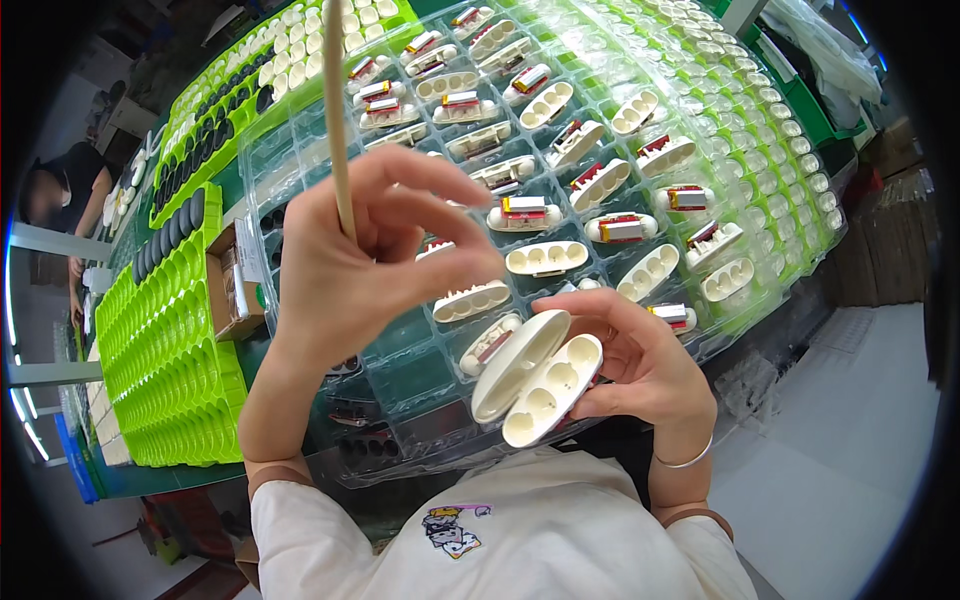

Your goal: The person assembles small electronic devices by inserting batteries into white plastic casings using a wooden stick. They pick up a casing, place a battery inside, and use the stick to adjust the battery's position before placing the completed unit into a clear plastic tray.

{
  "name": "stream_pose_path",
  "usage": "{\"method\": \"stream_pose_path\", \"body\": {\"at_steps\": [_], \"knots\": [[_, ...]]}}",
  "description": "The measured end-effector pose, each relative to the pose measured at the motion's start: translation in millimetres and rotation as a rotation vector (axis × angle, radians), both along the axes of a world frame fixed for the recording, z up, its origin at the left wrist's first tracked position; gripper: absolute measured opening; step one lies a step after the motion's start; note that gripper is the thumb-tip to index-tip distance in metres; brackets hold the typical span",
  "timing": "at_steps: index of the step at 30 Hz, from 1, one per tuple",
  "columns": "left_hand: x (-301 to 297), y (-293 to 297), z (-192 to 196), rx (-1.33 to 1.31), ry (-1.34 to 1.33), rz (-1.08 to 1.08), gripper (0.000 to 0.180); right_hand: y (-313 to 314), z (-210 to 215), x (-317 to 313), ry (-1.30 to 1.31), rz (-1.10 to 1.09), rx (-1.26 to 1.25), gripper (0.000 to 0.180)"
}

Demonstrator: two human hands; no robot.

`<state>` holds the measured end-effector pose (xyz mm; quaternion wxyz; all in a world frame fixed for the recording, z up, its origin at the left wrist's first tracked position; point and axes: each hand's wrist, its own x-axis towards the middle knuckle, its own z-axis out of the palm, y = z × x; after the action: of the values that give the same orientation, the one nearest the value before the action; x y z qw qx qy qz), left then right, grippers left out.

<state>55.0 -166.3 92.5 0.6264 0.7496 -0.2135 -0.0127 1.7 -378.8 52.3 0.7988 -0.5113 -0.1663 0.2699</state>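
Open white case, one, hinged: shell lid and a base with round wells, held just above the near edge of the clear compartment tray. Long axis slanting, lower left to upper right; lid on the left side, wells facing up.

Right hand, one, closed on the case at its right end, thumb along the near side, fingers round the far side; the nearer of the two, being in contact.

Left hand, one, beyond the case and to its left, apart from it; the case thus lies to the right of this grip and closer to the wearer. Thumb and forefinger parted at the tips, other fingers curled. Thin pale stick, one, lodged in the crook of the thumb and rising away from the case. Whether the curled fingers hide anything small is hard to tell.

Four-welled white pieces, several, in tray compartments beyond the case. White pieces bearing red-and-silver blocks, several, same area. Bright green moulded tray, well left of the case. Black ovals, rows, farther beyond it to the left.
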Motion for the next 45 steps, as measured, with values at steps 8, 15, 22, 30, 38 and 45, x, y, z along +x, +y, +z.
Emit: {"method": "stream_pose_path", "body": {"at_steps": [8, 15, 22, 30, 38, 45], "knots": [[11, 1, -12, -0.262, 0.345, 0.067, 0.02, 4, 5, -3, -0.203, -0.131, 0.016, 0.06], [6, -11, -11, 0.015, 0.368, -0.067, 0.044, 6, -3, 1, -0.094, -0.229, 0.015, 0.065], [0, -10, -3, 0.098, 0.428, -0.175, 0.036, 11, -6, 7, 0.045, -0.354, 0.006, 0.066], [-1, -3, 0, 0.378, 0.325, -0.121, 0.022, 6, -4, -7, -0.246, -0.271, -0.372, 0.035], [-8, 1, -11, 0.574, 0.036, -0.387, 0.022, 13, -8, -16, -0.447, -0.208, -0.651, 0.03], [-39, -1, -15, 0.674, 0.024, -0.398, 0.036, 12, -5, -17, -0.472, -0.172, -0.817, 0.035]]}}
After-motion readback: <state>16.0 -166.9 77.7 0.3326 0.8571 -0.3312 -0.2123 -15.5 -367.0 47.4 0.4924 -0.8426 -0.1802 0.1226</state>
